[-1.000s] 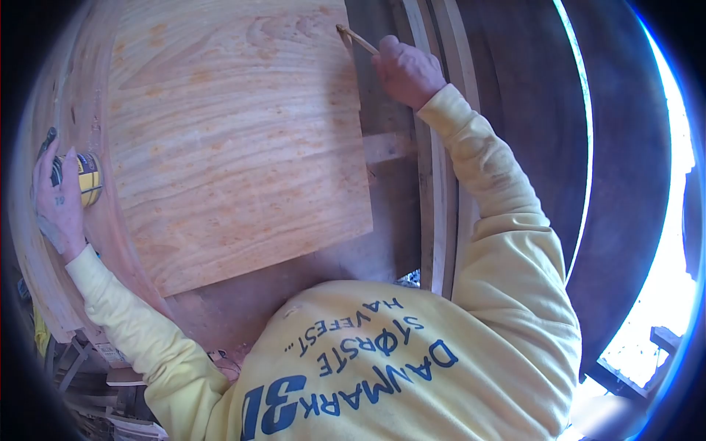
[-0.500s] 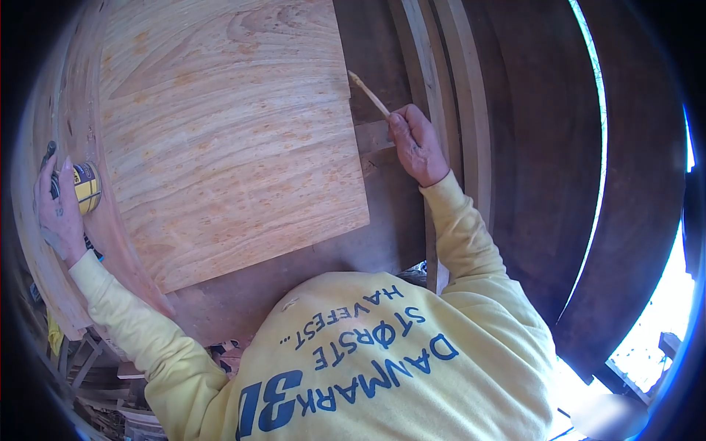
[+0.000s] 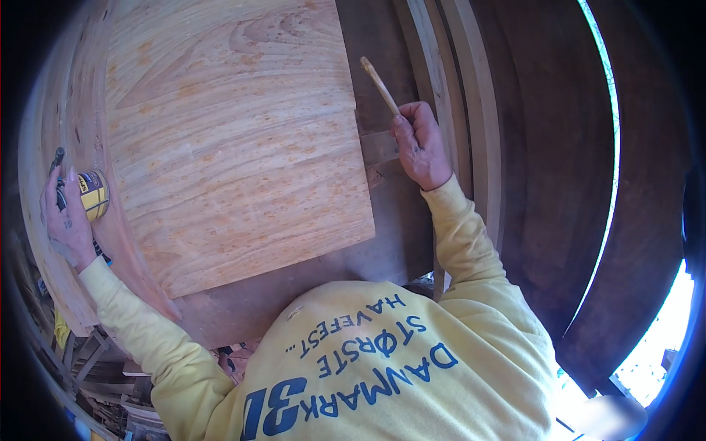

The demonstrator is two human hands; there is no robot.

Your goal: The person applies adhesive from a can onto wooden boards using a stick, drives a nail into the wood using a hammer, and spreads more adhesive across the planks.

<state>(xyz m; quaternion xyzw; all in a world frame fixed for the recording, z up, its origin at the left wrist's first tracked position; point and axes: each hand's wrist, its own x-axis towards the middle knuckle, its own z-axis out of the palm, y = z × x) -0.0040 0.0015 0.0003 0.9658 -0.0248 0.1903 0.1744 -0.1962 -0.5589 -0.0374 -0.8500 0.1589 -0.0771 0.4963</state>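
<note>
I have the right hand (image 3: pixel 423 151) closed on a wooden stick (image 3: pixel 379 85), the left hand (image 3: pixel 70 224) gripping a yellow can (image 3: pixel 95 202)

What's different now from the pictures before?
The right hand came back toward the person's body, bringing the stick with it. The stick's tip was at the board's right edge; now there's a gap between them. Nothing was let go: the left hand still holds the yellow can.
</note>
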